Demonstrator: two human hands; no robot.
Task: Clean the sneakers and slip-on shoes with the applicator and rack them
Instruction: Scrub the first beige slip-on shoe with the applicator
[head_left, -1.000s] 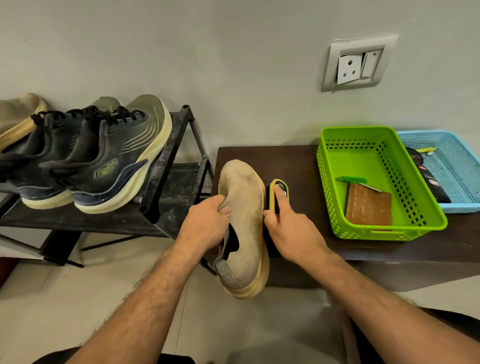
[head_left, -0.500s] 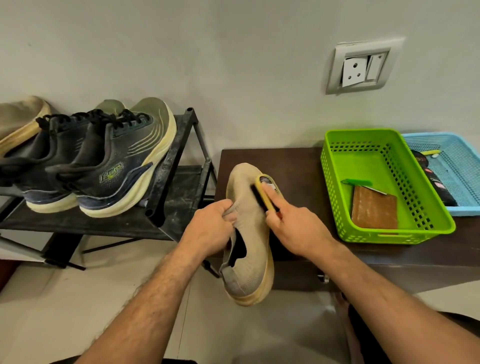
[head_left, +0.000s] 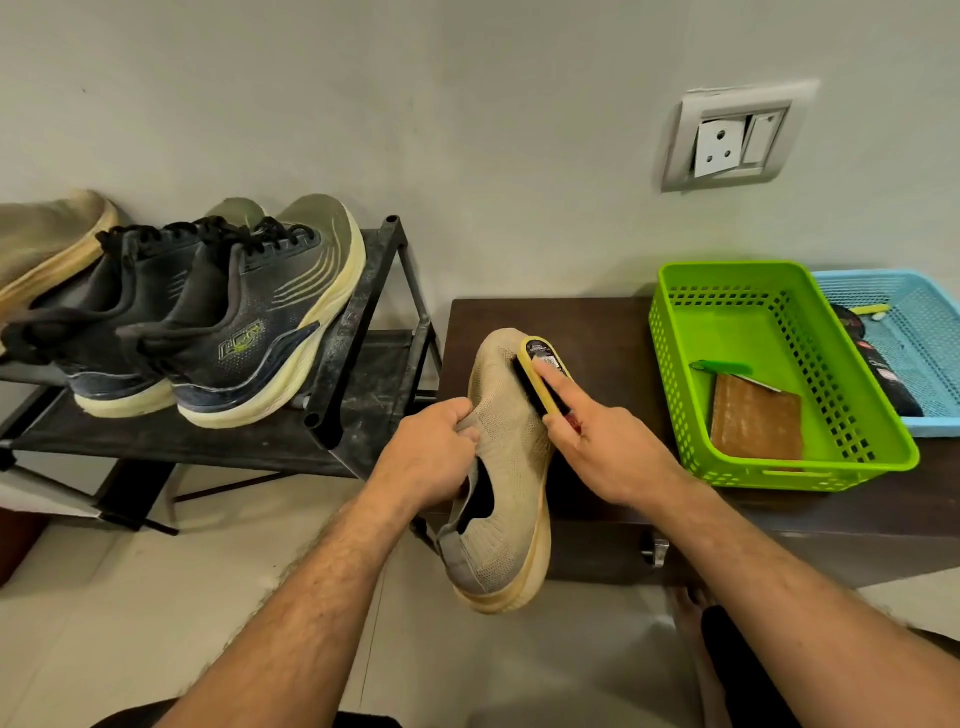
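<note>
Slip-on shoe brushed above the bench edge

Slip-on shoe (head_left: 506, 467), beige knit with a thick cream sole, hangs toe-up before the dark bench (head_left: 545, 322). Left hand (head_left: 431, 457) pinches its collar; right hand (head_left: 597, 447) grasps the oval yellow applicator (head_left: 540, 374), pressing it on the toe.

Two sneakers (head_left: 228, 332), two slip-ons (head_left: 511, 467), one applicator (head_left: 543, 379), two baskets (head_left: 685, 364).
</note>
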